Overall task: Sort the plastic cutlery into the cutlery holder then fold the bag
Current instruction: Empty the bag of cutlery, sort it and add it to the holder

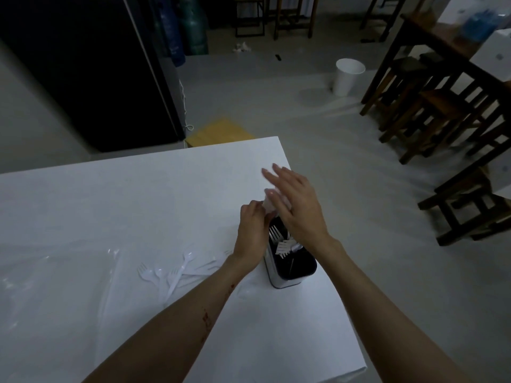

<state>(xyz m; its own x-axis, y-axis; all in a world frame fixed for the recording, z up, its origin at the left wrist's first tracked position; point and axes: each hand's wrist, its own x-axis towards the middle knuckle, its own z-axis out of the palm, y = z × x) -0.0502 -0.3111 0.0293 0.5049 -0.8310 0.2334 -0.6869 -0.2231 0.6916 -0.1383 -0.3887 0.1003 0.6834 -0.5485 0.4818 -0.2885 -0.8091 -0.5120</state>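
Observation:
The cutlery holder [279, 280], white outside and black inside, stands near the table's right edge with white plastic forks [280, 241] upright in it. My left hand [250, 233] is beside the holder's far end, fingers curled round white plastic cutlery [268, 207] held over that end. My right hand [294, 203] hovers above the holder with straight fingers, its palm against the tops of that held cutlery. Several loose white forks [177, 270] lie scattered on the table left of the holder. The clear plastic bag [55, 275] lies flat at the left.
The white table [138, 194] ends just right of the holder. On the floor beyond are a white bin [348, 77], a yellow cardboard sheet [218, 132] and dark wooden stools [431, 111] at the right. A black cabinet [91, 64] stands at the back left.

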